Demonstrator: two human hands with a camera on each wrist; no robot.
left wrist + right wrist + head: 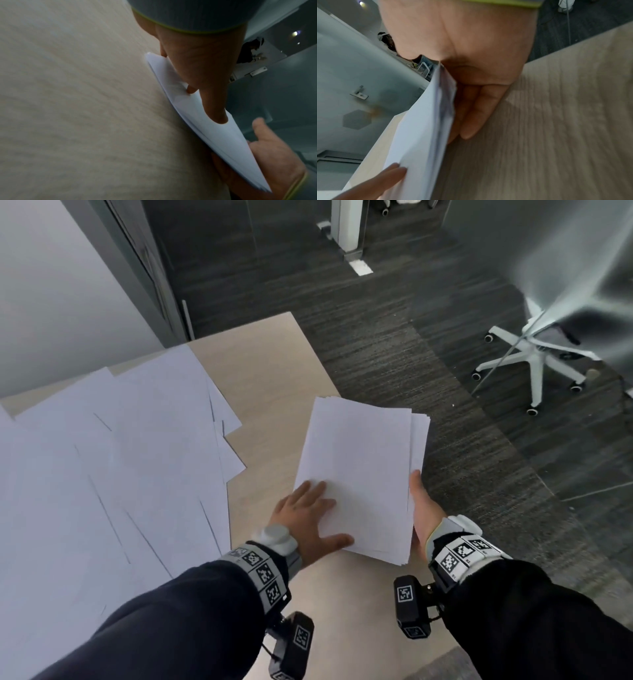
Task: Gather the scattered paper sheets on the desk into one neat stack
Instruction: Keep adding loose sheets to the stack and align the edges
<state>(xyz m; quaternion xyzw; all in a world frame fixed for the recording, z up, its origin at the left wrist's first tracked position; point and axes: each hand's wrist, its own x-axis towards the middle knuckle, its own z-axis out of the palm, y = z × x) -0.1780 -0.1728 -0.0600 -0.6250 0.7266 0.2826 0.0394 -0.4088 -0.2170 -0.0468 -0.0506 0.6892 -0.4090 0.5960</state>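
From the head view, I have one gathered stack of paper (359, 474) lifted at the right edge of the desk (274, 378), its far end reaching out over the dark carpet (394, 344). My left hand (305, 518) lies flat on top of the stack near its lower left corner, fingers spread and straight, thumb stretched along the near edge. My right hand (423, 508) holds the stack's right edge, thumb on top along the side; its fingers are out of sight beneath the paper. The sheets in the stack are slightly fanned at the right side and I cannot count them. To the left, the loose sheets (113, 460) cover the desk in one overlapping spread; I can make out at least six separate edges, not an exact number. One white office chair (534, 361) stands on the carpet to the far right. In the left wrist view, two of my left fingers (214, 108) press straight onto the top sheet, and my right hand (274, 155) cups the stack's other end. In the right wrist view, my right fingers (476, 115) lie straight under the stack, pinching it against the thumb, above the wood.
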